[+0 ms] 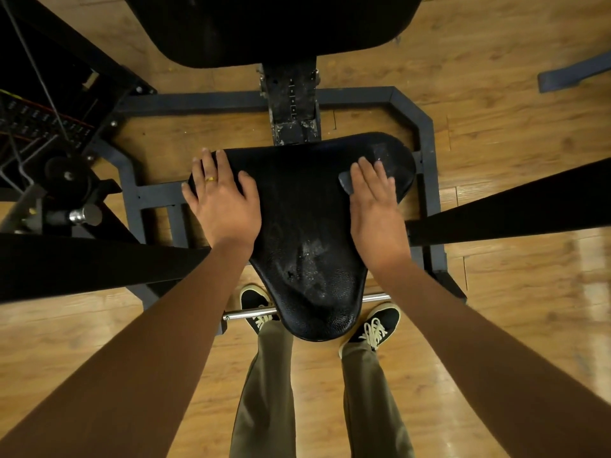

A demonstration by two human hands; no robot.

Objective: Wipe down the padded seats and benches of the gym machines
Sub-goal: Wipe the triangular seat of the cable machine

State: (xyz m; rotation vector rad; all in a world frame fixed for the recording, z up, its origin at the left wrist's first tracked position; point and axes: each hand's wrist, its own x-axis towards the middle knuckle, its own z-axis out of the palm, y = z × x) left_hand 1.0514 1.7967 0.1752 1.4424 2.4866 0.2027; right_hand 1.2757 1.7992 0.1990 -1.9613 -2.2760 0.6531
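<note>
Flat on the seat (304, 226): left hand (221, 203) bare, right hand (375, 209) over cloth (345, 186), fingers (211, 170) straight.

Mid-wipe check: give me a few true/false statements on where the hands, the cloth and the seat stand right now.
1. The left hand and the right hand both rest flat on the padded seat. True.
2. The cloth lies under the left hand. False: it shows beneath the right hand.
3. Whitish marks show on the seat's middle and narrow front part. True.
4. The ring is on the right hand. False: it is on a finger of the left hand.
5. A chrome bar runs below the seat's narrow front end. True.
</note>
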